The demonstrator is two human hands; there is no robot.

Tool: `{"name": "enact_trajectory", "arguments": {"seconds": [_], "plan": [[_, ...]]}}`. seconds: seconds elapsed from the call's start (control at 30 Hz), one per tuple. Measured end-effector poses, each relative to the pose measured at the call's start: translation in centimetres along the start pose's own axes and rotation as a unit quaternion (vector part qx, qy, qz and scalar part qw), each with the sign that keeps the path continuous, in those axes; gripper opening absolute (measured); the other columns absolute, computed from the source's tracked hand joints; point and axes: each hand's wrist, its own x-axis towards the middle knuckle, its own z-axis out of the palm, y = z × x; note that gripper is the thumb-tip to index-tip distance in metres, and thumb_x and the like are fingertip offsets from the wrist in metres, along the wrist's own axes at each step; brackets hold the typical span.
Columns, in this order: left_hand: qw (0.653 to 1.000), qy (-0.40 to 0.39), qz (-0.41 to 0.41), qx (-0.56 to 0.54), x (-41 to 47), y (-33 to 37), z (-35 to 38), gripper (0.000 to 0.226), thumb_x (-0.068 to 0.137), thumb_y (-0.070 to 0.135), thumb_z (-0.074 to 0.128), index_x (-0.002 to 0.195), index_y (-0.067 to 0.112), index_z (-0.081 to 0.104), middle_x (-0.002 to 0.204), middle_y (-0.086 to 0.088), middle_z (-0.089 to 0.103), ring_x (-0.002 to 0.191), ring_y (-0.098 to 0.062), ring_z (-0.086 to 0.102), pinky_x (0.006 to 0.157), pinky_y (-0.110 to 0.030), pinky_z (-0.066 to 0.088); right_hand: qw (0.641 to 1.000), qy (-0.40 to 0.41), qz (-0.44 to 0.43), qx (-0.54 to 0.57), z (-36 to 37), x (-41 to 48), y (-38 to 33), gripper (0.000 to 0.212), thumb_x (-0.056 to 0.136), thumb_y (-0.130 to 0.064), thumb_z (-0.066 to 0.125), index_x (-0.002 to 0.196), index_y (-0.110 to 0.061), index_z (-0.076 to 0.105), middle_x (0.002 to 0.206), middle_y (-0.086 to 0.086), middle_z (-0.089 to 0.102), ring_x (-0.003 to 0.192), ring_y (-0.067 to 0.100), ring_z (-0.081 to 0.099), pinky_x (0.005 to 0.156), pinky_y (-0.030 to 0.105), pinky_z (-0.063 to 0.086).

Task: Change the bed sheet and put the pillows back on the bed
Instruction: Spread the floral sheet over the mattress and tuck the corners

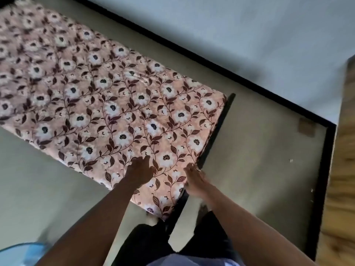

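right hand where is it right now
In the head view the right hand sits low centre, at the near right edge of the mattress, beside the black bar, just right of the left hand.

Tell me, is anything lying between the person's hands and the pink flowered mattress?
Nothing visible. The left hand rests on top of the pink flowered mattress near its end; the right hand touches its edge beside the black frame bar.

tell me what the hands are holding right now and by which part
The left hand presses flat on the floral mattress, gripping nothing. The right hand is at its side edge by the black frame; a grip cannot be told.
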Motion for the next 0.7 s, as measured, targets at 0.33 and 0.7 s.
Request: {"name": "enact_trajectory", "arguments": {"seconds": [0.33, 0.7], "plan": [[0.984, 0.06, -0.099, -0.137, 17.5, 4.0, 3.4, 0.059, 0.091, 0.031, 0.053, 0.148, 0.024, 0.04, 0.143, -0.016, 0.047, 0.137, -0.041, 0.042, 0.106, -0.053, 0.044, 0.971, -0.02, -0.189, -0.147, -4.1, 23.6, 3.9, 0.083, 0.099, -0.032, 0.055, 0.164, -0.018, 0.004, 0.171, 0.011, -0.007, 0.159, 0.029, -0.005, 0.128, 0.057, 0.005], [0.965, 0.073, -0.209, -0.141, 32.0, 7.1, 13.2, 0.119, 0.079, 0.054, 0.069, 0.161, 0.023, -0.012, 0.157, -0.039, -0.021, 0.141, -0.053, -0.033, 0.12, -0.065, -0.01, 0.911, 0.174, -0.276, -0.253, -11.7, 47.7, 16.9, 0.076, 0.101, -0.059, 0.041, 0.165, -0.028, 0.011, 0.173, 0.003, 0.006, 0.157, 0.031, 0.01, 0.122, 0.055, 0.025]]}}
